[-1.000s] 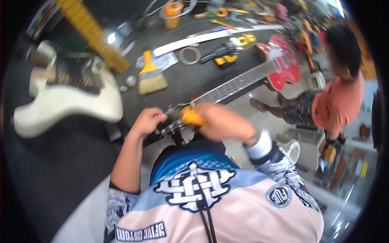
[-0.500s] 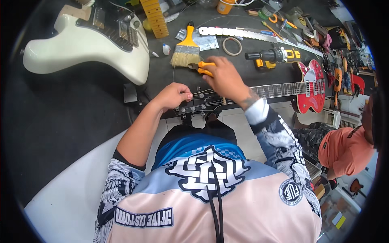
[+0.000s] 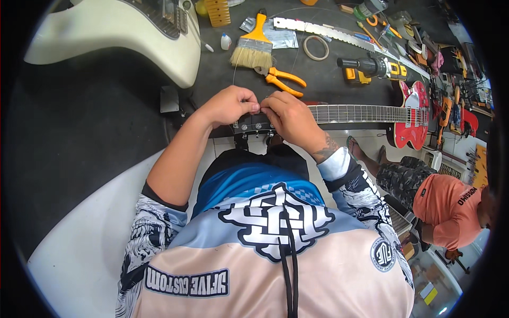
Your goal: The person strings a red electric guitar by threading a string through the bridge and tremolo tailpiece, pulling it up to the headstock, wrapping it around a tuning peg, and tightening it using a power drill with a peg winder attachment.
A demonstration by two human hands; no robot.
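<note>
My left hand [image 3: 231,107] pinches a thin string over the black headstock [image 3: 248,126] of a red electric guitar [image 3: 415,131]. Close beside it, my right hand [image 3: 289,116] has thumb and forefinger pinched on the string, fingertips nearly touching those of the left. The fretted neck [image 3: 350,113] stretches rightward from under my right hand to the body. Just beyond my hands, orange-handled cutters [image 3: 286,80] lie by a wide brush [image 3: 251,53] with a yellow handle.
A cream guitar [image 3: 106,33] lies back left on the dark bench [image 3: 79,132]. A tape roll [image 3: 308,55], long straightedge [image 3: 318,29], cordless drill [image 3: 371,68] and mixed tools crowd the back and right. A person in a salmon shirt [image 3: 445,201] is low at right, past the bench.
The cutters have left my right hand and now lie on the bench. That hand has come down beside my left hand at the headstock. The view has shifted as well.
</note>
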